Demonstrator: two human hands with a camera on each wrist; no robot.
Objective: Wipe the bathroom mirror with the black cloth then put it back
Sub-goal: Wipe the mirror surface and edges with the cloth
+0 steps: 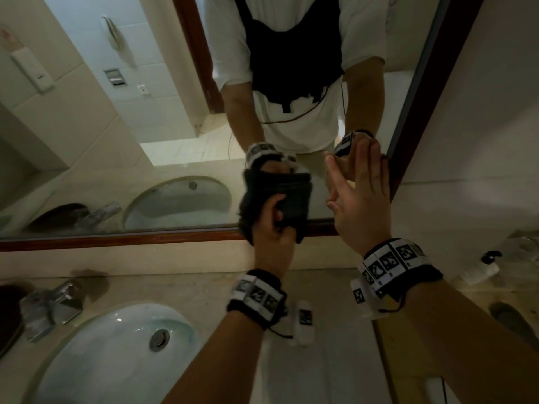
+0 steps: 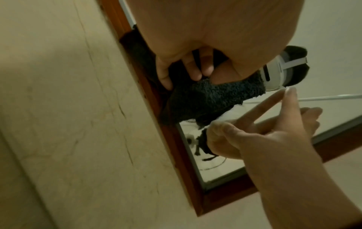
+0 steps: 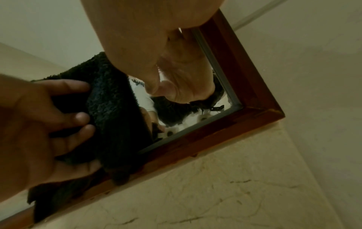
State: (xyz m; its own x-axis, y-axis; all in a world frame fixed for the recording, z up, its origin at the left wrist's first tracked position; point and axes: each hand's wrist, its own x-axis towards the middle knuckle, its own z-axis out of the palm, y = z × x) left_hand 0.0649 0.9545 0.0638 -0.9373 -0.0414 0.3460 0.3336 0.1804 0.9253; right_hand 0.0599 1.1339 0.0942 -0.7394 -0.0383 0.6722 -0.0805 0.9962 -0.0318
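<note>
Left fingers (image 1: 277, 205): curled on the black cloth (image 1: 287, 199), pressing it to the mirror (image 1: 163, 112).
Right fingers (image 1: 360, 170): spread, holding nothing, beside the cloth.
Progress: I judge wiping underway; return to desk (image 1: 335, 287) left.

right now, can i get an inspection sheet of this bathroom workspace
surface: beige marble countertop with a white inset sink.
job's things: black cloth pressed on the mirror near its lower right corner, its lower edge draped over the wooden frame.
clutter: chrome faucet; white bottle with a black pump at the right; a dark object at the left edge, too cut off to name.
grippers: left hand grips the cloth; right hand open, fingers straight, by the mirror's right edge.
cables: a thin black cord hangs from each wristband.
surroundings: pale walls; tiles and a doorway reflected in the glass.
</note>
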